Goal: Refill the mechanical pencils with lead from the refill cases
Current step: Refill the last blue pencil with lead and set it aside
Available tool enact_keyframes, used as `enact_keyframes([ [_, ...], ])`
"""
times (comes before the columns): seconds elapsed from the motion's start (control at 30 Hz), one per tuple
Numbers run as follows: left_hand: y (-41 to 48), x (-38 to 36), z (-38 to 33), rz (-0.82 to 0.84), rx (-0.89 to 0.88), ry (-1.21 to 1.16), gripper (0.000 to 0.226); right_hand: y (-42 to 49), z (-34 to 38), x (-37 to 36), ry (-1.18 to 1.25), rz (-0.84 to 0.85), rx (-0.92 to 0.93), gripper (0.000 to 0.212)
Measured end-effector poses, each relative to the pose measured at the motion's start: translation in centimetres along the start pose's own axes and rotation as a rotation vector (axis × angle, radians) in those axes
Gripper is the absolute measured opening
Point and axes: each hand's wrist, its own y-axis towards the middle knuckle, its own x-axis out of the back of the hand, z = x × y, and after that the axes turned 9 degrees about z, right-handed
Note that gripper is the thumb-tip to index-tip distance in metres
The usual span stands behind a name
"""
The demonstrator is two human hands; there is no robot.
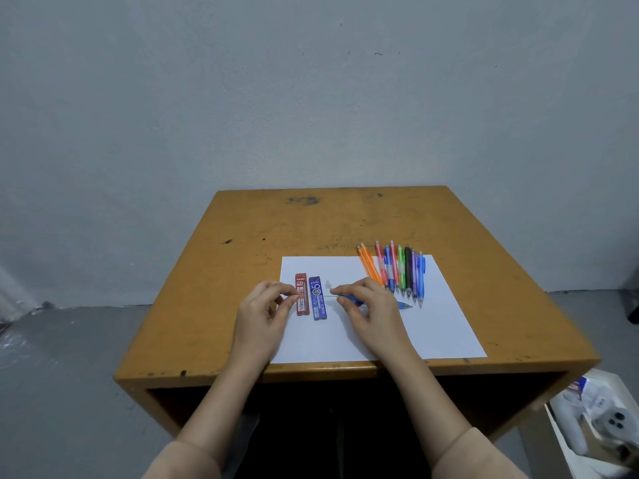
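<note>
The left hand (273, 305) pinches one end of a thin lead (330, 295) over the red refill case (302, 294); the right hand (370, 305) grips a blue pencil (403, 305), its back end meeting the lead. The blue refill case (318, 299) lies beside the red one on white paper (442, 326); more pencils (401, 271) lie in a row beyond, on the wooden table (242, 264).

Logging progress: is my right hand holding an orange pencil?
No, the right hand grips a blue pencil; the orange pencils lie untouched.

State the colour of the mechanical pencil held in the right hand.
Blue; the head view shows the pencil in the right hand.
</note>
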Motion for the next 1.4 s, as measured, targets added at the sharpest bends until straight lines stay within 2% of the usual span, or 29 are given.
enact_keyframes([
  [0.83, -0.18, -0.31, 0.37, -0.007, -0.093, 0.051, 0.008, -0.20, 0.71, 0.41, 0.001, 0.005, -0.019, 0.025],
  [1.0, -0.19, -0.36, 0.57, -0.020, -0.112, 0.064, 0.008, -0.25, 0.72, 0.43, -0.011, -0.028, 0.004, 0.019],
  [1.4, -0.24, -0.34, 0.41, -0.033, -0.137, 0.050, 0.012, -0.28, 0.82, 0.46, -0.020, -0.028, -0.001, 0.021],
])
